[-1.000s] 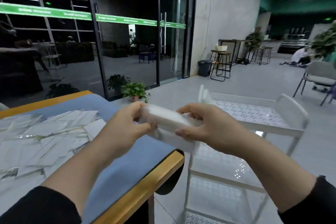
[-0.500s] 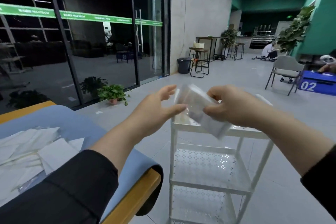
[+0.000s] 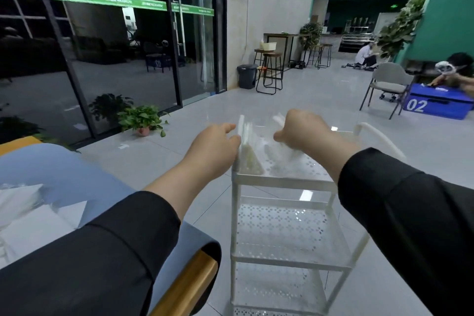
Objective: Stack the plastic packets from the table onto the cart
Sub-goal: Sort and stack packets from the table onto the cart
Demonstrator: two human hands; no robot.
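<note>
A white three-tier cart [image 3: 282,180] stands right of the table [image 3: 84,177], which has a blue cloth and a wooden edge. A blurred bundle of clear plastic packets [image 3: 250,154] stands on edge in the cart's top tray. My left hand [image 3: 214,145] is at the bundle's left side, fingers stretched out and touching it. My right hand [image 3: 301,131] is curled over the bundle's right part and grips it. More white packets [image 3: 33,209] lie on the table at lower left, partly hidden by my left sleeve.
A potted plant [image 3: 142,120] sits on the floor by the glass wall at left. Beyond the cart are a bin [image 3: 247,75], stools [image 3: 269,69], a grey chair [image 3: 387,84] and a blue box marked 02 [image 3: 436,105] with a person beside it.
Both hands moved from above the table's edge out over the cart and lowered the packet bundle into the top tray. The left hand let go and now touches its side.
</note>
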